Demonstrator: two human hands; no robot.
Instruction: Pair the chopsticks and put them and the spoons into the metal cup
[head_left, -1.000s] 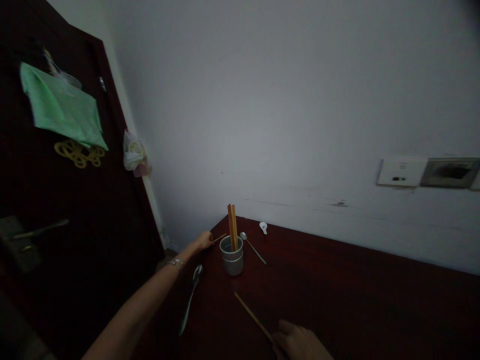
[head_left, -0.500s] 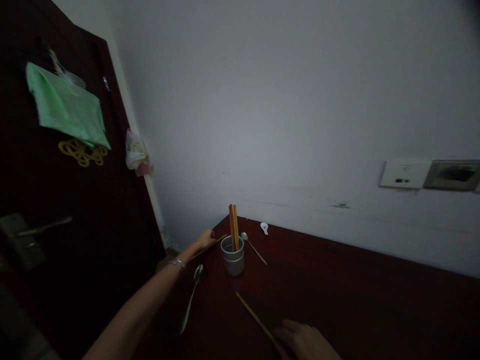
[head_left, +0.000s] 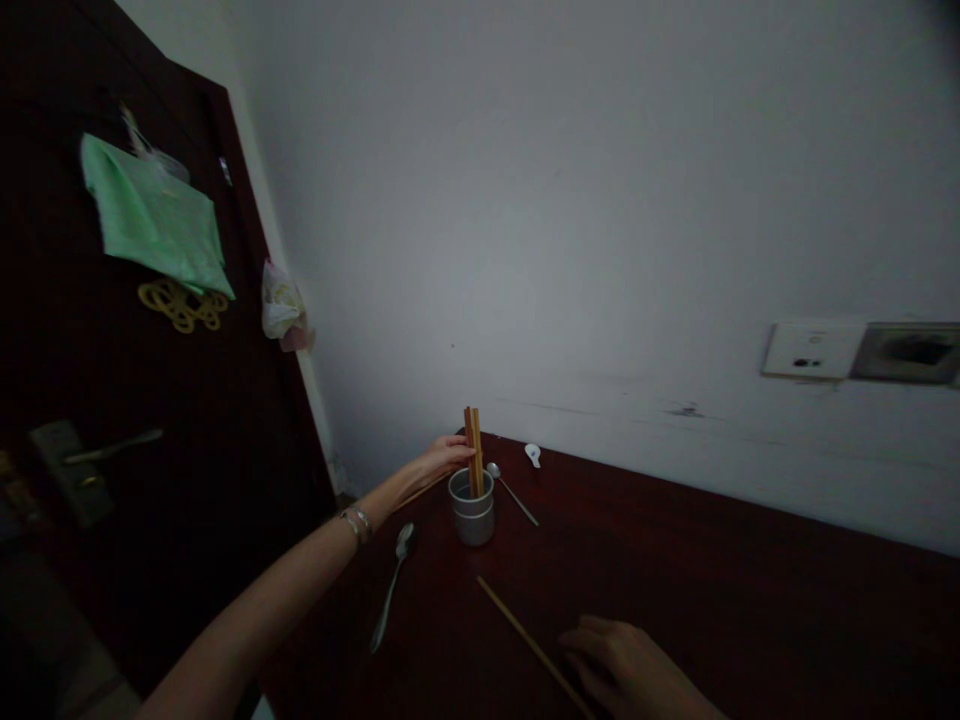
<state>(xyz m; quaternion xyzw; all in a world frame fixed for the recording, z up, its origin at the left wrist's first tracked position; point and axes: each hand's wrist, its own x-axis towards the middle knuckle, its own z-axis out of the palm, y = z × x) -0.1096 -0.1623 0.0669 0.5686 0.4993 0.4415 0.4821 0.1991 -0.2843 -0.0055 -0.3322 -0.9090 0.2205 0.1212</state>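
Note:
Reaching to the far corner, my left hand (head_left: pixel 442 458) has its fingers closed around the upright chopsticks (head_left: pixel 474 450). These wooden and reddish-brown sticks stand in a grey metal cup (head_left: pixel 474 520). Below that hand, another chopstick (head_left: pixel 424 489) lies on the table, partly hidden by the wrist. My right hand (head_left: pixel 626 660) hovers low at the front with loosely curled fingers apart and nothing visible in them. Just left of it rests a single light chopstick (head_left: pixel 525 635), slanting toward the cup.
A metal spoon (head_left: pixel 393 590) lies left of the cup, and a long-handled spoon (head_left: pixel 516 498) to its right. Near the wall is a small white spoon (head_left: pixel 532 455). The dark red table (head_left: pixel 712 570) meets the wall; a door (head_left: pixel 225 430) stands left.
My left hand has left the chopstick on the table and moved up and right to the chopsticks in the cup. My right hand has shifted slightly away from the front chopstick.

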